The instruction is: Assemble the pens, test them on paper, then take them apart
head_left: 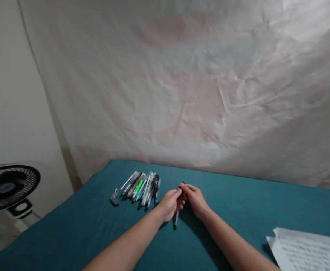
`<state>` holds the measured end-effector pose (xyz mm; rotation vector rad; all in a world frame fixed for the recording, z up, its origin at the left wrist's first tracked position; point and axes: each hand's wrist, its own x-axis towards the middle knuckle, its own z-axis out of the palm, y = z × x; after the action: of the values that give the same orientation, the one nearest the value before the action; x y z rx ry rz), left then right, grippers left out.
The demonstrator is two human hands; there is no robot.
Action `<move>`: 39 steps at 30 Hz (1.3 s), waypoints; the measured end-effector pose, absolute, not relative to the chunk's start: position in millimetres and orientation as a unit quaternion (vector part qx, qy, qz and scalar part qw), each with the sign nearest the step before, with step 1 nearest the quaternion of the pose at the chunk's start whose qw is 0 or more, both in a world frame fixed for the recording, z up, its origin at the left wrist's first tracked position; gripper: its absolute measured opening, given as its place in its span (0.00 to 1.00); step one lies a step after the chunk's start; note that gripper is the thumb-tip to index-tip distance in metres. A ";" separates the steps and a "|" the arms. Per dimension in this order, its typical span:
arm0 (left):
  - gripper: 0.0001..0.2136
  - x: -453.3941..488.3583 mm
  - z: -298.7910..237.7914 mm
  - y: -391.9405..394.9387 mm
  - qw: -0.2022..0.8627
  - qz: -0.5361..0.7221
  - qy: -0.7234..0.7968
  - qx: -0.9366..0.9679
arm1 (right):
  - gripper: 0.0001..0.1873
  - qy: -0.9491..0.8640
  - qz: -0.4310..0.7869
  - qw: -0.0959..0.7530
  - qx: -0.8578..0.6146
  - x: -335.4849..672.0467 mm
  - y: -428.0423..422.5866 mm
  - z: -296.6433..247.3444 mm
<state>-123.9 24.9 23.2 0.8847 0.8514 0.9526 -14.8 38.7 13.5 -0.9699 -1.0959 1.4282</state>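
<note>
Between my two hands is a slim pen [176,218], tilted, with its lower end pointing toward me. My left hand [170,205] is closed around the pen's middle, thumb on top. At the upper end, my right hand [193,198] pinches the pen with its fingertips, close against the left thumb. The fingers hide much of the pen's upper part. Left of my hands, a row of several pens [148,190] lies side by side on the teal cloth, a bright green one [138,187] among them.
A small crumpled wrapper or eraser-like piece [114,198] lies left of the pens. Handwritten paper sheets [309,250] rest at the right front of the teal-covered table [238,210]. A black fan [6,188] stands beyond the left edge. A pale sheet [165,94] hangs behind.
</note>
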 end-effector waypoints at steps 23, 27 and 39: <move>0.12 -125.5 23.0 20.5 0.743 0.380 0.396 0.382 | 0.23 -0.548 0.470 0.534 -0.441 -13.9 37.7 8.5; 0.12 -124.3 25.7 19.3 0.740 0.372 0.411 0.381 | 0.24 -0.552 0.459 0.533 -0.448 -14.1 36.8 8.0; 0.12 -123.4 31.4 15.2 0.723 0.358 0.439 0.395 | 0.22 -0.536 0.444 0.545 -0.468 -15.8 34.9 5.7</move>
<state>-123.4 15.2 31.4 0.8731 0.9686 0.7907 -15.8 34.9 5.7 -1.1091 -1.2705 1.0524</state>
